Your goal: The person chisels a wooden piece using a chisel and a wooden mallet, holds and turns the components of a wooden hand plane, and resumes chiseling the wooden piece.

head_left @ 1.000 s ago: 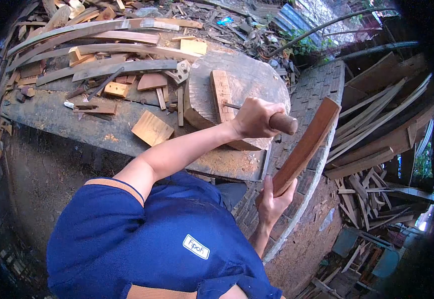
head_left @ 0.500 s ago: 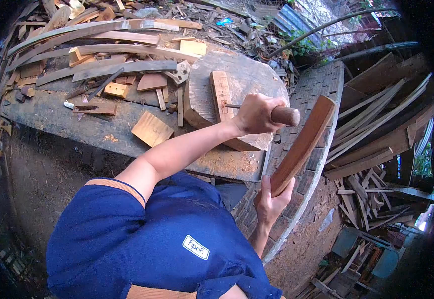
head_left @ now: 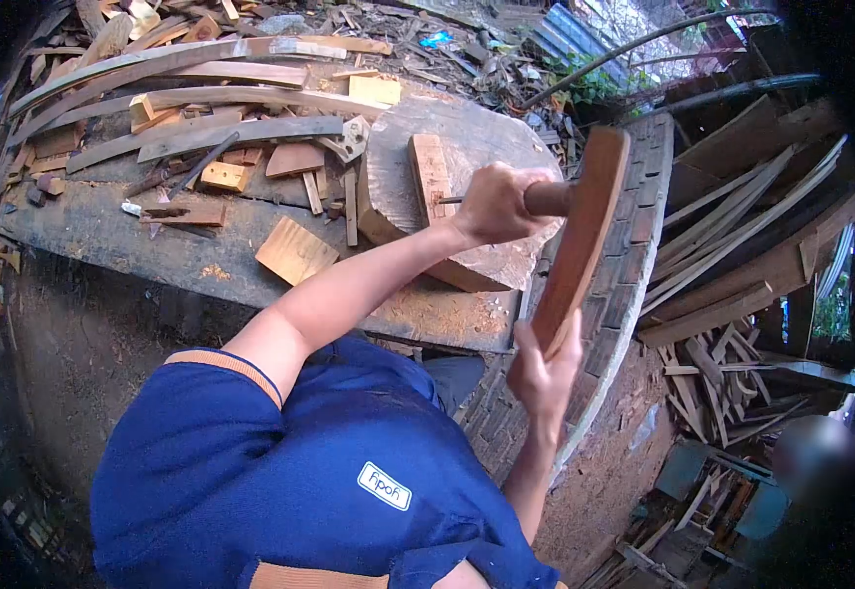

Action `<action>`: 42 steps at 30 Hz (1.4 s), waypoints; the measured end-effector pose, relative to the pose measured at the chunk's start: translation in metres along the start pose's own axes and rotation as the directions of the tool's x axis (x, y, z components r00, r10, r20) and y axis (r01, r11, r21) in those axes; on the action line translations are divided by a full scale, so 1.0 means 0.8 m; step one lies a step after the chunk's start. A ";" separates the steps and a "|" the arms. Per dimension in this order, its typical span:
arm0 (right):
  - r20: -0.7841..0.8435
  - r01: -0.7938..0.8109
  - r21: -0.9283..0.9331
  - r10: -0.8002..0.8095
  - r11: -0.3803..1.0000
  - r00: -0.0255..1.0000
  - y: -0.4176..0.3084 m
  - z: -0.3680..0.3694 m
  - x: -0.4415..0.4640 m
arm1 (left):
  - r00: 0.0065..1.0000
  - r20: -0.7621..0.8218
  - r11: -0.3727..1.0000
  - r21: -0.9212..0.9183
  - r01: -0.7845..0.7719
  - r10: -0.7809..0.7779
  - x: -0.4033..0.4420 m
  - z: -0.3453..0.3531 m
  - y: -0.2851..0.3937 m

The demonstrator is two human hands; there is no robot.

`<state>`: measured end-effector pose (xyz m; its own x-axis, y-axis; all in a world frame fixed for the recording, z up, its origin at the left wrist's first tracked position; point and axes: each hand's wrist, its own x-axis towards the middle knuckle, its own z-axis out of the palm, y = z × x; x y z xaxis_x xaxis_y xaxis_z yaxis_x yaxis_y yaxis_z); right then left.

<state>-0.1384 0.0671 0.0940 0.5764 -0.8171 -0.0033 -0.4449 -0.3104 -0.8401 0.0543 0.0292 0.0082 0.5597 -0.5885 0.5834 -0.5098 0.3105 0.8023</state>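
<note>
My left hand [head_left: 498,204] is closed around the wooden handle [head_left: 548,199] of a thin metal-shafted tool. Its tip meets a small cut in a narrow wooden block [head_left: 430,169], which lies on a thick round stump [head_left: 491,142]. My right hand [head_left: 545,371] grips the lower end of a long reddish-brown wooden bar [head_left: 584,236]. The upper part of the bar appears to touch the butt of the handle.
Behind and left on the bench [head_left: 83,211] lie curved wooden strips [head_left: 241,133], offcuts and a square block [head_left: 296,251]. A curved, brick-patterned slab [head_left: 629,255] stands right of the stump. Stacked boards [head_left: 742,231] and scrap wood fill the far right.
The bar has moved up and left from beside the tool to its handle's butt, with my right hand rising along. My left hand keeps its grip on the handle.
</note>
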 end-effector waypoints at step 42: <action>-0.687 0.291 0.404 0.077 0.867 0.723 0.046 -0.014 -0.006 | 0.985 0.174 1.000 0.024 -0.007 0.003 -0.021 0.015 -0.003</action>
<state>-0.1651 0.0544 0.0689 -0.0884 -0.9481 0.3055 0.0588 -0.3111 -0.9486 0.0387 0.0294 -0.0052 0.4358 -0.7085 0.5551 -0.5292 0.2972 0.7948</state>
